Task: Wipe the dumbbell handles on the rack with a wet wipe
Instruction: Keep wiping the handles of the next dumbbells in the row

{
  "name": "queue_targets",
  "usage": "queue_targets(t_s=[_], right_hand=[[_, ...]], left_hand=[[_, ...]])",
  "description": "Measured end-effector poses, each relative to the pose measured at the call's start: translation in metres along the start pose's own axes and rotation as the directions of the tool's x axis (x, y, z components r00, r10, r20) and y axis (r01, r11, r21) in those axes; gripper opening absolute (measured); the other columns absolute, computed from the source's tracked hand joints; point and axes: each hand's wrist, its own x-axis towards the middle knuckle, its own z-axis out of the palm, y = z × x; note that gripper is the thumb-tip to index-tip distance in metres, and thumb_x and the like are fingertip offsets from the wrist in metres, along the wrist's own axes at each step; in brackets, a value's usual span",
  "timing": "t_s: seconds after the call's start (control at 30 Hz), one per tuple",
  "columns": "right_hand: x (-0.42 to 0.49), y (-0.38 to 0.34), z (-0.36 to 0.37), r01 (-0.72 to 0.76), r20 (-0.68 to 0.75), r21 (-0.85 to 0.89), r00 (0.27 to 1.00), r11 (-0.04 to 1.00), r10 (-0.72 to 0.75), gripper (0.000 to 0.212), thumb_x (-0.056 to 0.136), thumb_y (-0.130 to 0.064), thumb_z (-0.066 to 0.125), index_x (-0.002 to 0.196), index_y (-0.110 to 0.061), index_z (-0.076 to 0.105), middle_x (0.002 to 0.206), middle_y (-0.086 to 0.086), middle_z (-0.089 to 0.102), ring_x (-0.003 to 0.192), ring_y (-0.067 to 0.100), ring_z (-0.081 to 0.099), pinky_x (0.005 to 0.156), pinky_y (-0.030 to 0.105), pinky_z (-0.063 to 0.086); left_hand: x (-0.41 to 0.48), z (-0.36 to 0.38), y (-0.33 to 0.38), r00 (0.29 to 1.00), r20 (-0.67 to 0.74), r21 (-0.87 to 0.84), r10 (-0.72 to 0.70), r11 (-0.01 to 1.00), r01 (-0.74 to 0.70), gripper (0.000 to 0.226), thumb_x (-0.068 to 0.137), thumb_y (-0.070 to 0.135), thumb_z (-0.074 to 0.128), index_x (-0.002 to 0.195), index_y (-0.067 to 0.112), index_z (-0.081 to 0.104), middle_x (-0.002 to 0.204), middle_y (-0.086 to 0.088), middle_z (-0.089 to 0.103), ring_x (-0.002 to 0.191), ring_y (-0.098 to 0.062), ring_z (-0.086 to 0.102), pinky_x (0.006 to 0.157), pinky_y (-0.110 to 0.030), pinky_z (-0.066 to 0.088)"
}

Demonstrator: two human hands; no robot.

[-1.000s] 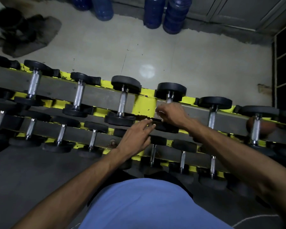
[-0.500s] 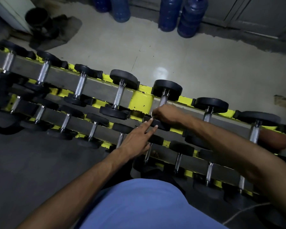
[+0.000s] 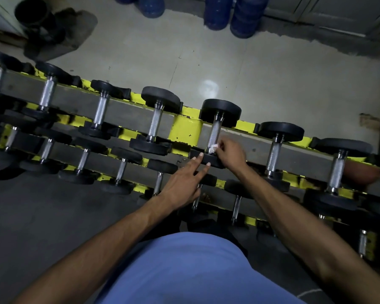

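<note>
Right hand (image 3: 230, 153): fingers curled, pinching a small white wet wipe (image 3: 214, 147) against the near end of a knurled dumbbell handle (image 3: 214, 132).
Left hand (image 3: 182, 183): fingers straight and spread, holding nothing, tips touching the near black head (image 3: 214, 162) of that same dumbbell.
Dumbbell: lies across the top tier, just right of the yellow bracket (image 3: 185, 129).
Rack (image 3: 123, 113): grey rails with yellow edges, tiers of dumbbells running slantwise.
Beyond: blue water jugs (image 3: 217, 12) stand on the pale floor (image 3: 272, 73).
</note>
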Motion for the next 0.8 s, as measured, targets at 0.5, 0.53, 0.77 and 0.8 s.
queue_targets(t_s=[0.5, 0.53, 0.77, 0.8], right_hand=[[-0.005, -0.008, 0.001, -0.458, 0.283, 0.604, 0.889, 0.653, 0.361, 0.009, 0.092, -0.005, 0.066, 0.095, -0.001, 0.073, 0.087, 0.006, 0.070, 0.076, 0.015, 0.062, 0.069, 0.029, 0.051], [-0.002, -0.011, 0.000, -0.471, 0.280, 0.601, 0.881, 0.646, 0.381, 0.009, 0.091, -0.002, 0.065, 0.092, -0.002, 0.073, 0.085, 0.006, 0.070, 0.074, 0.015, 0.063, 0.067, 0.028, 0.052], [0.003, -0.018, 0.016, -0.515, 0.275, 0.627, 0.849, 0.585, 0.452, 0.017, 0.091, 0.001, 0.060, 0.093, -0.006, 0.075, 0.085, 0.009, 0.073, 0.075, 0.022, 0.066, 0.063, 0.028, 0.054], [-0.002, -0.014, 0.018, -0.492, 0.223, 0.611, 0.859, 0.620, 0.462, 0.012, 0.088, -0.004, 0.067, 0.088, -0.012, 0.076, 0.086, 0.005, 0.075, 0.077, 0.022, 0.068, 0.066, 0.031, 0.054]], left_hand=[[0.005, 0.001, -0.022, 0.987, 0.079, 0.045, 0.138, 0.989, -0.142, 0.093, 0.099, 0.033, 0.062, 0.166, 0.015, 0.000, 0.170, -0.019, -0.019, 0.159, -0.036, 0.005, 0.118, -0.051, 0.041], [0.006, 0.001, -0.023, 0.986, 0.082, 0.046, 0.145, 0.988, -0.149, 0.093, 0.099, 0.033, 0.061, 0.166, 0.014, 0.000, 0.170, -0.019, -0.019, 0.158, -0.037, 0.006, 0.117, -0.051, 0.043], [0.008, -0.005, -0.031, 0.972, 0.082, 0.070, 0.220, 0.972, -0.226, 0.091, 0.098, 0.032, 0.060, 0.165, 0.010, 0.004, 0.170, -0.024, -0.009, 0.155, -0.039, 0.015, 0.115, -0.048, 0.045], [0.008, -0.006, -0.032, 0.972, 0.082, 0.070, 0.222, 0.971, -0.228, 0.091, 0.098, 0.033, 0.061, 0.166, 0.010, 0.005, 0.170, -0.024, -0.007, 0.154, -0.039, 0.017, 0.115, -0.048, 0.045]])
